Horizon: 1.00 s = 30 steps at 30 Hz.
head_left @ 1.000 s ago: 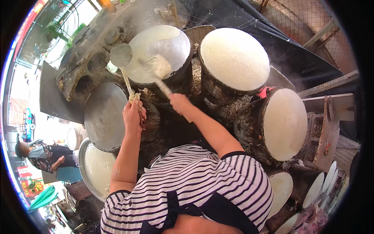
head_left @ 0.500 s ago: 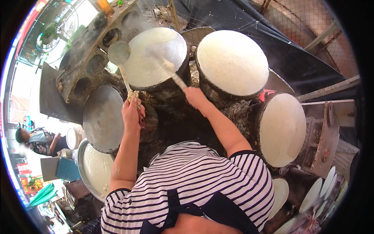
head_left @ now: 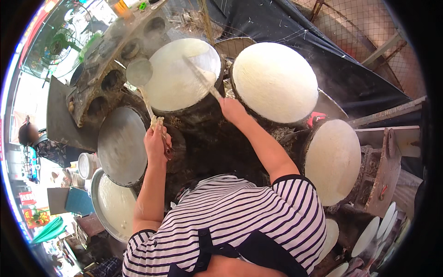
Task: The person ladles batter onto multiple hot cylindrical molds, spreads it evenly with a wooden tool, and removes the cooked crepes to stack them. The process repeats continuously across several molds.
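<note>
My left hand (head_left: 157,141) is closed round the batter-coated handle of a round metal ladle (head_left: 139,72), held upright beside the upper-middle griddle (head_left: 170,85). My right hand (head_left: 230,108) grips the pale handle of a spreader (head_left: 207,83), whose far end lies on that griddle in a wet, cream-coloured layer. To the right, a second round griddle (head_left: 274,81) and a lower one (head_left: 332,161) carry pale sheets. At the left are a bare grey griddle (head_left: 121,145) and a large basin (head_left: 113,207) of creamy batter.
A stove block with holes (head_left: 110,81) and a fan (head_left: 57,46) are at upper left. Black sheeting (head_left: 337,69) runs behind the griddles. A board (head_left: 385,171) and several pale discs (head_left: 367,235) are at right. Another person (head_left: 41,143) stands at far left, behind stacked tubs (head_left: 85,164).
The spreader has moved across the middle griddle, spreading the pale layer over more of its surface. The whole view has shifted slightly. The other person at left has turned and shifted.
</note>
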Available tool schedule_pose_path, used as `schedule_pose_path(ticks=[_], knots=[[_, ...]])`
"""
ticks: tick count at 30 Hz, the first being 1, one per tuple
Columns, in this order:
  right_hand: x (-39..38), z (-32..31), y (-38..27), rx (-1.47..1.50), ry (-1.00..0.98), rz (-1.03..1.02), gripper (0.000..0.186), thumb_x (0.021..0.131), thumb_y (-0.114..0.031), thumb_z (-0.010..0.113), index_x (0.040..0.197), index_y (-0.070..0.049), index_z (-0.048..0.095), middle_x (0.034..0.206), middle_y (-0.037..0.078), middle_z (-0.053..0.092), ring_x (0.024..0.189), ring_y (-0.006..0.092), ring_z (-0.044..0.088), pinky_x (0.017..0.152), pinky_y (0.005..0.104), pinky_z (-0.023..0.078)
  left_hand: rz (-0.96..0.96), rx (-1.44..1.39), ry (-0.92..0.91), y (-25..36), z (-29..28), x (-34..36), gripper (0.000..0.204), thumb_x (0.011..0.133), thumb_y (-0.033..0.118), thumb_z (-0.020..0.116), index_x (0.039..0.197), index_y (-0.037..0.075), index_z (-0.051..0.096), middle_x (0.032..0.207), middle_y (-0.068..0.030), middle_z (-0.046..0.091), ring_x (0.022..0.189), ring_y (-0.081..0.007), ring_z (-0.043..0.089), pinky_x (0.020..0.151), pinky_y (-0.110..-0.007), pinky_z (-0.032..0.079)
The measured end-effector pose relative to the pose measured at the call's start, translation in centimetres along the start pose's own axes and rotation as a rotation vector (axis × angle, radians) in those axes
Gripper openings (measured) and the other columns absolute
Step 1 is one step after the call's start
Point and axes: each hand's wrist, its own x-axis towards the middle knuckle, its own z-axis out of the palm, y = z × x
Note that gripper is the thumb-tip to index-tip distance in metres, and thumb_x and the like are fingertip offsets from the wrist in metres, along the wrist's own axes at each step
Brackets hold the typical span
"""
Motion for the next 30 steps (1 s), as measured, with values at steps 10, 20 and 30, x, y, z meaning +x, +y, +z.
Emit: schedule_pose_path(ticks=[10, 20, 30], knots=[[1.0, -1.5, -2.5, -0.351, 0.185, -0.041, 0.026, 0.088, -0.015, 0.045, 0.11, -0.003, 0.048, 0.066, 0.015, 0.062, 0.055, 0.03, 0.062, 0.05, 0.0435, 0.049, -0.039, -0.044, -0.049, 0.3, -3.0, 3.6, 0.016, 0.091, 0.021, 0.055, 0.087, 0.006, 0.052, 0.064, -0.0008, 0.049, 0.04, -0.011, 0.045, 0.033, -0.024, 0.035], [5.2, -0.5, -3.0, -0.502, 0.162, 0.011, 0.058, 0.08, -0.007, 0.047, 0.137, -0.008, 0.031, 0.08, 0.02, 0.059, 0.061, 0.0332, 0.062, 0.055, 0.0428, 0.05, -0.078, -0.006, -0.039, 1.3, -5.6, 5.4, 0.015, 0.092, 0.018, 0.051, 0.087, 0.004, 0.051, 0.065, -0.0029, 0.048, 0.039, -0.0122, 0.044, 0.033, -0.025, 0.034], [9.3, -2.9, -8.1, -0.35, 0.176, 0.11, 0.053, 0.084, -0.008, 0.042, 0.136, -0.011, 0.029, 0.087, 0.021, 0.063, 0.073, 0.0359, 0.063, 0.062, 0.0453, 0.05, -0.101, -0.063, -0.018, 1.1, -7.7, 6.0, 0.013, 0.092, 0.017, 0.05, 0.089, 0.005, 0.051, 0.066, -0.0022, 0.049, 0.039, -0.0123, 0.044, 0.033, -0.025, 0.034]])
